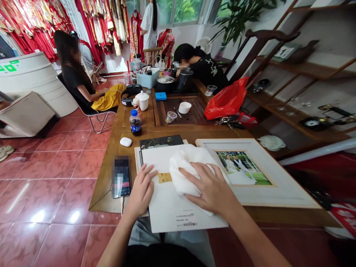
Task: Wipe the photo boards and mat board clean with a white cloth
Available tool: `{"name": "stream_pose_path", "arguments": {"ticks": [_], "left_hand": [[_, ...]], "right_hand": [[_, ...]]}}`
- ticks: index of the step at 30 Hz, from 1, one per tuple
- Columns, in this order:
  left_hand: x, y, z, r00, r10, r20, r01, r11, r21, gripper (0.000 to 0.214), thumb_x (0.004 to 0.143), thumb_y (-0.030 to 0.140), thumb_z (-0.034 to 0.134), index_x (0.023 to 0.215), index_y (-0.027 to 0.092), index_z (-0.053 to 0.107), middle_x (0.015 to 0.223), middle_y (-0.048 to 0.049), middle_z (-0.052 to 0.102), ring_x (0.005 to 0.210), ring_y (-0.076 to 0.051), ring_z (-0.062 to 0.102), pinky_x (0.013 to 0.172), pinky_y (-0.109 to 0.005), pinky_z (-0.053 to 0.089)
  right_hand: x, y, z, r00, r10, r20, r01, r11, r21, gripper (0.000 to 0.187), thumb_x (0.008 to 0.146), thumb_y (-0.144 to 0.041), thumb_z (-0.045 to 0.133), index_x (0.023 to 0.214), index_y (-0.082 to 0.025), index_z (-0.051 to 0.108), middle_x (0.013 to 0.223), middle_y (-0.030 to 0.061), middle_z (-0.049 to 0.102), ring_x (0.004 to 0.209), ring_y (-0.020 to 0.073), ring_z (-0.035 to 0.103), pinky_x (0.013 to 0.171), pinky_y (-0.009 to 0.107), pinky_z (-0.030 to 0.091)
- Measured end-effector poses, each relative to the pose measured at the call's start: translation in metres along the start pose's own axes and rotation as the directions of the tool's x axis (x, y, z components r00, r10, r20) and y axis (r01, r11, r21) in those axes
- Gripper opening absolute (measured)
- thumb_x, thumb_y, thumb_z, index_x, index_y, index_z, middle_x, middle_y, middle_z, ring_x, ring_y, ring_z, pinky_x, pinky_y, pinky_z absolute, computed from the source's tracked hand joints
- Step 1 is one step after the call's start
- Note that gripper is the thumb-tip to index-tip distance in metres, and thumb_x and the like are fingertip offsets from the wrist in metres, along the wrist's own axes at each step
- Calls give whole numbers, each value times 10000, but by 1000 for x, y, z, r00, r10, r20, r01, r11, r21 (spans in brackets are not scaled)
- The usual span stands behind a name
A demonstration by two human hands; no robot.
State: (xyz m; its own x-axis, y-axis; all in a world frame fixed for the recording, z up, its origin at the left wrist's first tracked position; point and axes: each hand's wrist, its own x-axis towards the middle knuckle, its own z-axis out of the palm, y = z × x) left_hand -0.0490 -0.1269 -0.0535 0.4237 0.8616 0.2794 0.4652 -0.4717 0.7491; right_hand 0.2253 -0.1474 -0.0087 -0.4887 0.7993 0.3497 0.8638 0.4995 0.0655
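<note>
While the right hand is lying palm-down on a bunched white cloth, fingers spread & only lightly curled, it is pressing the cloth onto a flat white board, not clenching it. The left hand is resting open & flat on the board's left edge. It is gripping nothing, just pinning the board.

The board is lying at the near edge of the table, overhanging toward the person's lap. It is sitting partly over a dark album & just left of a white picture frame. The cloth is sitting on the board's upper right, & its far end seems to be lapping the frame's left edge. A small gold tab is showing btw. the two hands.

This is looking like a wipe-down of the board. Doing it well probably means:
- The left hand bearing down firmly, b/c the overhang could be letting the board tip or slide.
- The cloth moving in one direction, away from the pinning hand, w/ even palm pressure, not fingertips.
- Going gently round the gold tab, which might be catching the fabric.
- Watching the loose cloth end so it isn't dragging over the frame.
- Watching the left elbow, as a phone is lying just left of the left hand, nr. the table edge.
</note>
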Motion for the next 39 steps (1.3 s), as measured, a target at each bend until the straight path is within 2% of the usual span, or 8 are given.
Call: {"name": "stream_pose_path", "arguments": {"ticks": [6, 9, 12, 16, 23, 26, 34, 39], "left_hand": [[0, -3, 0, 1000, 20, -4, -20, 1000, -5, 383, 1090, 262, 345, 1442, 267, 497, 1600, -72, 407, 1572, -249, 194, 1267, -519, 243], [-1, -4, -1, 1000, 29, 4, -29, 1000, -9, 406, 1089, 266, 349, 1477, 284, 466, 1606, -68, 398, 1573, -250, 191, 1266, -521, 248], [-1, -3, -1, 1000, 17, 5, -17, 1000, -2, 405, 1088, 257, 349, 1472, 288, 475, 1598, -65, 411, 1571, -252, 195, 1265, -529, 246], [-1, -1, -1, 1000, 5, -1, -5, 1000, 6, 391, 1087, 247, 345, 1445, 272, 501, 1597, -71, 414, 1570, -255, 201, 1262, -532, 248], [0, 2, 0, 1000, -14, 3, 14, 1000, 0, 393, 1085, 245, 335, 1434, 257, 513, 1594, -82, 419, 1569, -262, 204, 1261, -543, 246], [-1, 2, 0, 1000, -14, 4, 14, 1000, 1, 395, 1085, 244, 331, 1436, 255, 510, 1595, -81, 416, 1571, -262, 200, 1262, -545, 244], [1, 0, -1, 1000, -7, -3, 7, 1000, -20, 388, 1080, 245, 349, 1427, 268, 522, 1590, -72, 426, 1567, -258, 217, 1256, -546, 263], [1, 1, -2, 1000, -14, -7, 13, 1000, -6, 385, 1080, 250, 356, 1423, 266, 532, 1585, -76, 436, 1565, -263, 225, 1256, -540, 264]], "right_hand": [[8, -47, -4, 994, -108, 8, 106, 987, 125, 692, 822, -663, 643, 1365, -235, 612, 1299, 206, 576, 1184, 380, 484, 1053, 593, 264], [7, -60, -5, 995, -100, 18, 96, 980, 176, 706, 793, -669, 669, 1366, -262, 600, 1318, 183, 572, 1194, 365, 481, 1072, 582, 241], [2, -58, -7, 999, -51, 14, 48, 982, 182, 690, 780, -634, 696, 1350, -255, 606, 1301, 173, 572, 1188, 355, 484, 1065, 558, 255], [-12, -43, -9, 1000, 4, -10, -3, 994, 112, 666, 781, -544, 719, 1345, -207, 607, 1297, 197, 552, 1186, 368, 482, 1021, 543, 304], [-32, -29, -13, 994, 89, -61, -88, 996, 22, 564, 888, -506, 590, 1356, -192, 588, 1291, 202, 549, 1180, 357, 497, 918, 486, 378], [-31, -40, -13, 996, 83, -42, -82, 996, 37, 561, 876, -514, 611, 1362, -236, 589, 1302, 181, 564, 1173, 347, 508, 945, 496, 358], [-18, -92, -13, 999, 39, -37, -31, 981, 192, 648, 789, -636, 651, 1327, -277, 613, 1297, 159, 609, 1180, 363, 508, 1049, 546, 258], [-21, -86, -13, 997, 73, -40, -62, 974, 218, 620, 774, -601, 682, 1304, -284, 620, 1294, 144, 603, 1174, 343, 513, 1035, 508, 273]]}}
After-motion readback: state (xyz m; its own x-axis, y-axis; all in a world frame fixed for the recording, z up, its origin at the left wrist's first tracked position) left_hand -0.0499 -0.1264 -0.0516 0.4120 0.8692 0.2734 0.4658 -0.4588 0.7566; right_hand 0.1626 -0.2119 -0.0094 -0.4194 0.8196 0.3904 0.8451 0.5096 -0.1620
